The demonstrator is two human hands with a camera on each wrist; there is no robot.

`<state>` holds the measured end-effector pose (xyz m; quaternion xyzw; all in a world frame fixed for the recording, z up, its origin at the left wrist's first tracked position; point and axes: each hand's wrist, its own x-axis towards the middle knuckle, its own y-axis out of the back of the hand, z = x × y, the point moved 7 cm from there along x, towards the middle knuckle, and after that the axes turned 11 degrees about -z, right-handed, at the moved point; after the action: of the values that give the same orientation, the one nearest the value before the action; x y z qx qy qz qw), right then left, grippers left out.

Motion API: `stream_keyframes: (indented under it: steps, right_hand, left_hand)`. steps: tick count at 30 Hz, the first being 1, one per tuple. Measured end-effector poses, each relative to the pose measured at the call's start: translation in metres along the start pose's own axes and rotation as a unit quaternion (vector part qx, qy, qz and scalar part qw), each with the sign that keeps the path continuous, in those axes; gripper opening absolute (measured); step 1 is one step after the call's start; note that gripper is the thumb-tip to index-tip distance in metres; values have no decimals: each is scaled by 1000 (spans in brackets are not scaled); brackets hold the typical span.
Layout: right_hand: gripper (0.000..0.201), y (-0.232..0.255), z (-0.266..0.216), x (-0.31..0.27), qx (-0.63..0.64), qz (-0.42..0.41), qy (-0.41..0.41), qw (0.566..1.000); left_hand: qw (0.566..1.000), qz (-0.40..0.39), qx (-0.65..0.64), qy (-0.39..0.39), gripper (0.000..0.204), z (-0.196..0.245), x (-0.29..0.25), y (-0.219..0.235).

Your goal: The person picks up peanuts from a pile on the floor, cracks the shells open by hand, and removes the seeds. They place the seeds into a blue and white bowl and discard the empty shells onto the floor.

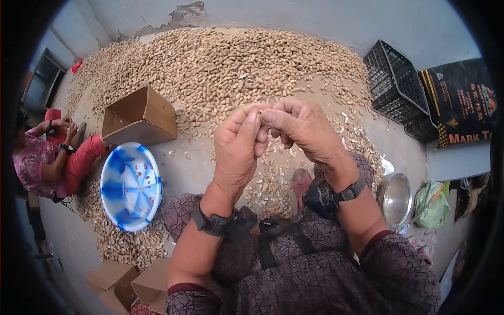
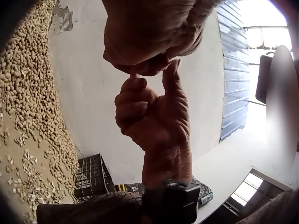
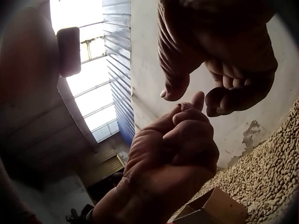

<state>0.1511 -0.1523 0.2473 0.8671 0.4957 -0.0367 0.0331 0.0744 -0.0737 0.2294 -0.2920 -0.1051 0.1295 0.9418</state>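
In the head view my left hand [image 1: 239, 139] and right hand [image 1: 304, 126] meet fingertip to fingertip in front of the peanut heap [image 1: 226, 63]. My left thumb and forefinger pinch a small peanut [image 3: 185, 106], its tip showing in the right wrist view; the rest is hidden by the fingers. The right thumb and forefinger reach in from either side with a gap between them, its other fingers curled loosely. In the left wrist view the right hand [image 2: 156, 112] stands just below the left hand [image 2: 149, 37].
A blue-and-white basin [image 1: 131, 223] holding a few reddish kernels stands left, beside a cardboard box [image 1: 149, 126]. Broken shells [image 1: 268, 191] lie between my feet. At right are a black crate [image 1: 394, 84], a metal bowl [image 1: 396, 199] and a green bag [image 1: 433, 205]. Another person [image 1: 47, 157] sits at far left.
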Motion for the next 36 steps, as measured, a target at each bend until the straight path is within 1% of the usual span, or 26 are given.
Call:
stream_keyframes:
  steps: [1,2,3,4,5,7,8,9,10,12,15,16,18,19,22,23,25,27,29,30,31,33,34,36]
  right_hand:
    - [38,-1,4,2,2,1,-10,1000]
    - [38,-3,7,3,28,-15,-11,999]
    - [38,-5,8,5,54,-32,-10,998]
    - [35,-9,8,6,83,-51,-14,995]
    - [35,-9,8,6,83,-52,-16,995]
    - [31,-16,8,7,138,-91,-21,986]
    - [26,-16,8,5,133,-70,-31,988]
    - [26,-18,10,6,134,-71,-33,988]
    - [25,-18,12,7,125,-59,-37,990]
    - [24,-19,16,8,118,-50,-41,991]
    - [19,-21,19,9,115,-44,-41,992]
    - [16,-21,21,8,130,-31,-37,990]
    - [10,-24,26,6,168,-13,-25,985]
    - [10,-25,26,4,167,-14,-22,986]
    - [9,-25,20,1,157,-5,-18,987]
    - [9,-23,19,1,155,-6,-13,988]
    - [9,-21,21,1,194,-6,-12,981]
    - [10,-23,19,-1,198,-3,-4,980]
    - [10,-19,16,-2,141,34,23,989]
    - [9,-21,8,-4,152,44,50,986]
    - [9,-23,11,-3,152,42,51,986]
    - [8,-21,10,-4,100,64,102,988]
    - [8,-22,10,-5,100,63,101,988]
    - [6,-26,-2,-10,-60,60,147,985]
  left_hand:
    - [999,2,40,-17,19,3,0,0]
    - [999,4,47,-24,18,4,0,-1]
    - [999,8,42,-18,18,1,-1,1]
    - [999,1,24,-27,18,1,0,0]
    - [999,-8,8,-38,17,1,0,0]
    - [999,-6,3,-47,16,0,-2,-2]
    - [998,11,14,-54,16,-2,-2,2]
    - [997,29,25,-60,16,-3,-3,4]
    - [997,31,25,-60,16,-5,-3,3]
    - [994,87,13,-71,14,-6,-6,7]
    - [994,80,-14,-75,14,-8,-6,4]
    - [994,78,-12,-79,14,-7,-5,4]
    - [984,173,2,-33,15,-13,-7,19]
    - [985,171,3,-36,15,-13,-7,20]
    - [995,99,-7,-28,19,-14,-3,18]
    - [995,96,-6,-33,19,-14,-3,18]
    - [996,67,-47,-20,22,-19,-1,16]
    - [996,70,-45,-14,24,-21,0,17]
    - [994,64,-90,3,26,-26,0,16]
    - [994,38,-101,15,27,-28,1,16]
    - [994,39,-102,13,27,-29,1,18]
    - [991,63,-110,45,27,-34,0,20]
    - [991,65,-111,45,27,-33,0,21]
    - [989,88,-92,79,28,-31,-3,23]
